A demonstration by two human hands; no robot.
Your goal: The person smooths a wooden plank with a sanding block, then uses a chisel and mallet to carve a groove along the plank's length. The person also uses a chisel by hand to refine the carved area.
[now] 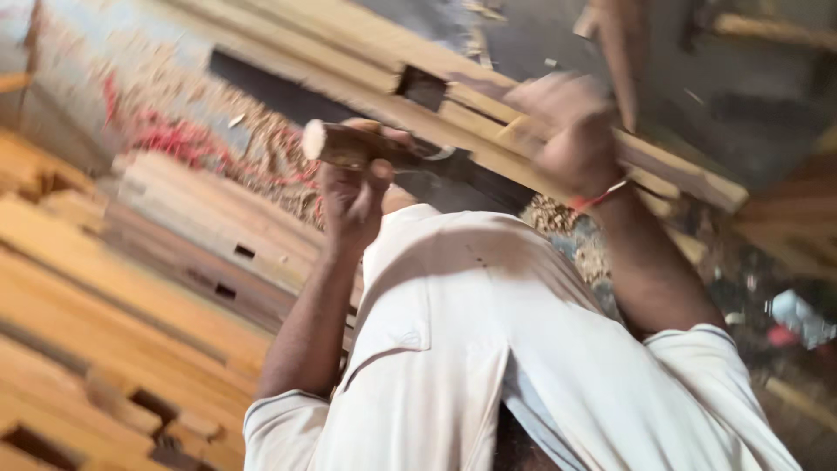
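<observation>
A long wooden beam (366, 52) with a rectangular slot cut through it is seen running across the top of the view, well above a stack of slotted planks (113, 349) at the lower left. Wood shavings (261, 148) are scattered between the beam and the planks. The white shirt (471, 349) of the person is seen filling the lower middle. A round wooden handle (349, 144), probably that of a chisel, is gripped in the clenched left hand (353, 187), just below the beam. The right hand (567, 131) is blurred; it appears to be closed and pressed against the beam's edge, though what it holds cannot be told. A red band (597, 199) is worn at its wrist.
</observation>
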